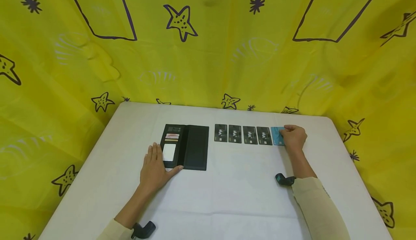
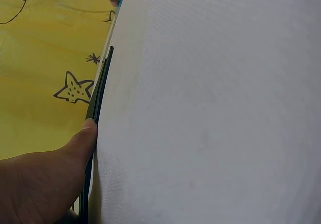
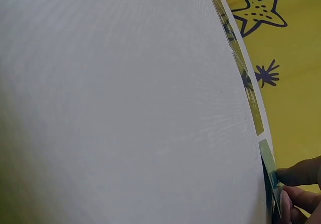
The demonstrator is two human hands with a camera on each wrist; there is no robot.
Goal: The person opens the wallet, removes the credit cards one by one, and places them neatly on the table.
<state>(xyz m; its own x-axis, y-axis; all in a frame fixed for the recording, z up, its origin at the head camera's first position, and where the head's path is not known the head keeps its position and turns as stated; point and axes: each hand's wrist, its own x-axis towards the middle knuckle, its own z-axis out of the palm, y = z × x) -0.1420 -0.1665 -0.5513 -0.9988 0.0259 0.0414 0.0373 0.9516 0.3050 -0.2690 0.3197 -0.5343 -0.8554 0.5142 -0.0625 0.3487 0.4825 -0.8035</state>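
Observation:
A black bifold wallet (image 1: 196,148) lies open on the table, with a white card (image 1: 169,152) and several narrow card edges showing in its left side. My left hand (image 1: 153,169) rests along the wallet's left and lower edge, fingers straight; the left wrist view shows the thumb (image 2: 83,141) against that edge. At the right end of a row of cards, my right hand (image 1: 294,137) pinches a blue card (image 1: 277,136) by its right side. In the right wrist view that card (image 3: 268,158) is slightly tilted, with a dark shadow beneath it.
Several black "Vip" cards (image 1: 250,135) lie side by side between the wallet and the blue card. A white cloth covers the table (image 1: 240,196). Behind it hangs a yellow curtain (image 1: 208,70) with starfish drawings. Each wrist carries a small black camera (image 1: 284,179).

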